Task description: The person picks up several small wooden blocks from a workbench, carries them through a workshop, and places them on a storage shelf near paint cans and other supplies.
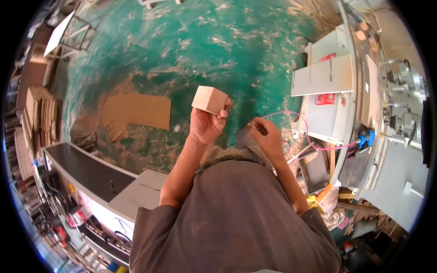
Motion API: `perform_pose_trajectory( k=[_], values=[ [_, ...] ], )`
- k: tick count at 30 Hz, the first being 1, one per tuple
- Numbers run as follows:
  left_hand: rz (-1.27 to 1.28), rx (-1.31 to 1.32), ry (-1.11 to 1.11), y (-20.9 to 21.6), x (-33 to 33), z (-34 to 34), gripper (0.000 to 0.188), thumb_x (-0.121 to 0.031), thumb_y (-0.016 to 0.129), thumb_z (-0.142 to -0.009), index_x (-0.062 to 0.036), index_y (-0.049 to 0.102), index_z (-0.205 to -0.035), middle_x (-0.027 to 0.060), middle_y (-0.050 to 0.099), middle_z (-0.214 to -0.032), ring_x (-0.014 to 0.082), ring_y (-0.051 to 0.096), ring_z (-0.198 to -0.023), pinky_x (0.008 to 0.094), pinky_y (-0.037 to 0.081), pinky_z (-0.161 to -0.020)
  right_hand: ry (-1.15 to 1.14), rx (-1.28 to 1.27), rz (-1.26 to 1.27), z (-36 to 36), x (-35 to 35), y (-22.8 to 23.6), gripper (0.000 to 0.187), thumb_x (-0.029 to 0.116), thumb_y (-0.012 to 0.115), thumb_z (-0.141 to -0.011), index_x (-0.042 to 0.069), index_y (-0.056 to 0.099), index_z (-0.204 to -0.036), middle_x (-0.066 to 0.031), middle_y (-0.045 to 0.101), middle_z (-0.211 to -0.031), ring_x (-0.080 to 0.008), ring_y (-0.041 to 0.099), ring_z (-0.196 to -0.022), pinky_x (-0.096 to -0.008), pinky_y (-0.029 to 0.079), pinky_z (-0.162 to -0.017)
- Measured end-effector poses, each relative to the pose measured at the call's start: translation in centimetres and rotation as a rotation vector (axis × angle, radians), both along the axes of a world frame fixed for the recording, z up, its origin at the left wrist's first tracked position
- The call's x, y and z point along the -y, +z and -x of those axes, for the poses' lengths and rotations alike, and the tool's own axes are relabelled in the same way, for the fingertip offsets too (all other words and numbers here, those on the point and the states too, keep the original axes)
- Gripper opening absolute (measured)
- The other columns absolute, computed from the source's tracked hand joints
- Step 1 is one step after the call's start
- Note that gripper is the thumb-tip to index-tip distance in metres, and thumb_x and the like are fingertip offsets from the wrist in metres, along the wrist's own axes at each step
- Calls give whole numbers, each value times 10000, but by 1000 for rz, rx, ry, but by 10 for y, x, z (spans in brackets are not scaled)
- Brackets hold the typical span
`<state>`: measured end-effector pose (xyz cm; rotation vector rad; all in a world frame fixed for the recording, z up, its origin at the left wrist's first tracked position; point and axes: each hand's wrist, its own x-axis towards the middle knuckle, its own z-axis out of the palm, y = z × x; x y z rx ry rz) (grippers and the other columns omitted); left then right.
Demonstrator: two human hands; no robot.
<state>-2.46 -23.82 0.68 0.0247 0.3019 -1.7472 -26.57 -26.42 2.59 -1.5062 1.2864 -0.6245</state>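
The left hand (205,126) is clamped on a pale wooden block (209,99), kinda held up over the green floor (205,50). Right hand (269,138) is nearby, fingers curled, but can't tell if it's pinching anything. Flat brown sheet (141,110) lies on the floor off left.

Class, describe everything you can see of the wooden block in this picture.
The wooden block is pale, slightly pinkish and angular, with flat faces meeting at edges. Its surface looks bare and unpainted. The left hand holds it above the green floor, turned askew in the view, fingers at its lower right; its far side is hidden.
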Motion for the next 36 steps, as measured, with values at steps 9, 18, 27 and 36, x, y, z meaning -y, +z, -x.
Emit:
perform_pose_trajectory(
  k=[9,18,27,36],
  values=[
    [-3,123,-137,2,135,81,560,-445,413,-1082,-21,489,-1440,244,605,-1312,360,706,-1061,422,662,-810,-90,28,75,66,99,12,420,127,793,-863,-16,676,-1241,-92,703,-1049,-162,669,-905,-311,554,-799],
    [-101,810,-377,15,258,151,470,-405,473,-1090,-88,515,-1436,49,618,-1296,201,629,-1093,345,524,-882,-194,15,308,124,216,30,806,170,876,-783,35,487,-1476,-146,566,-1406,-261,564,-1274,-395,507,-979],
    [272,1107,-655,26,399,168,462,-275,608,-1043,-74,513,-1448,17,622,-1317,138,602,-1148,337,497,-956,-370,-147,309,112,312,22,931,115,903,-664,51,472,-1486,-184,496,-1493,-370,471,-1387,-464,426,-1133],
    [623,1171,-990,34,504,208,398,-210,679,-999,-12,577,-1329,20,647,-1158,74,594,-1003,258,496,-853,-751,-278,349,115,352,32,783,73,899,-664,31,570,-1373,-143,626,-1365,-315,636,-1208,-409,560,-945]
  ],
)
